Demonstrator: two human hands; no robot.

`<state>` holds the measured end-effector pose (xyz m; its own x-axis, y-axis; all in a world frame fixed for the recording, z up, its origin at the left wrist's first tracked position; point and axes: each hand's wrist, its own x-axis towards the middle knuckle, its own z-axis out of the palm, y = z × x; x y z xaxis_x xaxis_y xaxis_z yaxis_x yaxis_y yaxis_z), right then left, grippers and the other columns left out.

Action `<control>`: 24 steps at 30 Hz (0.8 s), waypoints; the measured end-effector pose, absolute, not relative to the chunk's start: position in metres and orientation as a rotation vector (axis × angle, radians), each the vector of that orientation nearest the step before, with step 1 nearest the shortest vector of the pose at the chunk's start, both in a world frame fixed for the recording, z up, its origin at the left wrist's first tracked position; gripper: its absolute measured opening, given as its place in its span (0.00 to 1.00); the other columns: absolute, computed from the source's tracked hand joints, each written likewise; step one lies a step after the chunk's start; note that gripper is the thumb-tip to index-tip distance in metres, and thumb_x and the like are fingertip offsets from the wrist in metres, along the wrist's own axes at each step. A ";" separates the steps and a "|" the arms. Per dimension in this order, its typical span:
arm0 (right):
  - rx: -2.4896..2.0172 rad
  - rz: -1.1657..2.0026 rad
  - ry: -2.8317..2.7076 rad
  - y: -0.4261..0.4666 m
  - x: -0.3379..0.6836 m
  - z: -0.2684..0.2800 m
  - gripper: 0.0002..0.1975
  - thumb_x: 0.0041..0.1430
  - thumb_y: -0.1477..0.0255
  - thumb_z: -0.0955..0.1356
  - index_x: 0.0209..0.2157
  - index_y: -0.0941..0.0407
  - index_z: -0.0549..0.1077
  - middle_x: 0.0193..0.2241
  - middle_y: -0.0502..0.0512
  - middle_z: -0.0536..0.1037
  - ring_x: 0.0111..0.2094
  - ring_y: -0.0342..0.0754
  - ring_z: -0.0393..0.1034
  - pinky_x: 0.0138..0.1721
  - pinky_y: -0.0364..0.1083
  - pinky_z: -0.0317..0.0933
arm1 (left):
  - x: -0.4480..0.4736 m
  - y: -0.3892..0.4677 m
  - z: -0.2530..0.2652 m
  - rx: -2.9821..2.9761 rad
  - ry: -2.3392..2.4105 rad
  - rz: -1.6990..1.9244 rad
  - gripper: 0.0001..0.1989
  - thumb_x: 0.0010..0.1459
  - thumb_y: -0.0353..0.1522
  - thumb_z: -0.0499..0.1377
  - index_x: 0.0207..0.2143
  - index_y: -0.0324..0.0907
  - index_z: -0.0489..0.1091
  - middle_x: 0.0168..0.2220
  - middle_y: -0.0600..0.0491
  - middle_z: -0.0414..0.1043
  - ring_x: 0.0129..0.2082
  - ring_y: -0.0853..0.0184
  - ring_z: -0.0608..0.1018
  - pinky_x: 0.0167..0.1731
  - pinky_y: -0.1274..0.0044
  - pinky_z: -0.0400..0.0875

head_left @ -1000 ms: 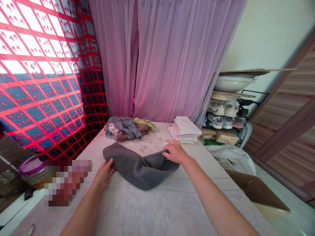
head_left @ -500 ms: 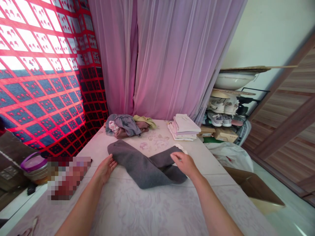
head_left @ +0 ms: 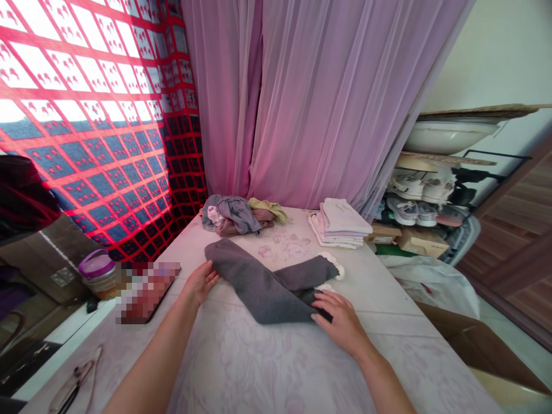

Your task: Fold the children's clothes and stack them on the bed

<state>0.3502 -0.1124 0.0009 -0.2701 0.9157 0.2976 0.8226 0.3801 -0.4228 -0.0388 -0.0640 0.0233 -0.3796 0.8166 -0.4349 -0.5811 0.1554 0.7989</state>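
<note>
A dark grey pair of leggings [head_left: 263, 287] with white frilly trim lies bent in a V shape on the bed-like surface. My left hand [head_left: 201, 284] is at its left end, fingers stretched out against the cloth's edge. At the lower right leg end, my right hand [head_left: 340, 322] rests with fingers and thumb apart on the dark fabric. One frilled cuff [head_left: 338, 265] shows above that hand; the other is partly covered by its fingers.
Crumpled clothes [head_left: 239, 215] sit at the back left, and a folded stack of light clothes [head_left: 342, 224] stands at the back right. A blurred-out reddish flat object [head_left: 149, 293] and glasses [head_left: 71, 388] lie left. An open cardboard box [head_left: 478, 339] stands beyond the right edge.
My right hand has moved from the upper leg of the leggings down to the lower one, its fingers spreading. My left hand stays at the left end. The view has shifted left.
</note>
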 end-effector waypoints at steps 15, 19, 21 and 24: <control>-1.893 -0.040 -1.829 -0.101 0.370 0.027 0.15 0.57 0.59 0.61 0.34 0.49 0.78 0.27 0.52 0.80 0.30 0.52 0.73 0.35 0.47 0.62 | -0.034 -0.071 0.044 0.642 1.499 1.320 0.13 0.46 0.37 0.67 0.25 0.40 0.65 0.18 0.60 0.66 0.16 0.75 0.70 0.18 0.84 0.66; -2.098 0.017 -1.886 -0.086 0.387 0.039 0.14 0.58 0.61 0.61 0.36 0.47 0.78 0.31 0.52 0.81 0.30 0.50 0.73 0.31 0.47 0.60 | -0.055 -0.088 0.039 0.775 1.578 1.046 0.15 0.39 0.37 0.70 0.20 0.40 0.67 0.15 0.56 0.68 0.11 0.71 0.68 0.10 0.82 0.59; -2.046 -0.027 -1.934 -0.071 0.390 0.040 0.15 0.57 0.63 0.62 0.40 0.48 0.77 0.39 0.53 0.80 0.35 0.50 0.73 0.36 0.47 0.61 | -0.073 -0.093 0.034 0.882 1.691 0.965 0.16 0.37 0.39 0.70 0.18 0.42 0.66 0.12 0.56 0.66 0.09 0.70 0.66 0.08 0.81 0.54; -2.038 -0.096 -1.888 -0.042 0.387 0.038 0.20 0.57 0.63 0.63 0.50 0.51 0.74 0.51 0.58 0.74 0.47 0.54 0.71 0.43 0.50 0.62 | -0.097 -0.088 0.037 1.046 1.883 0.987 0.17 0.39 0.42 0.69 0.16 0.44 0.66 0.10 0.58 0.63 0.08 0.69 0.65 0.09 0.80 0.54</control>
<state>0.3870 -0.0416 0.0382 0.1048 0.9514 0.2896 0.9759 -0.0424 -0.2139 -0.0973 -0.0881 0.0368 -0.3821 0.8928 -0.2385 0.3117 0.3674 0.8763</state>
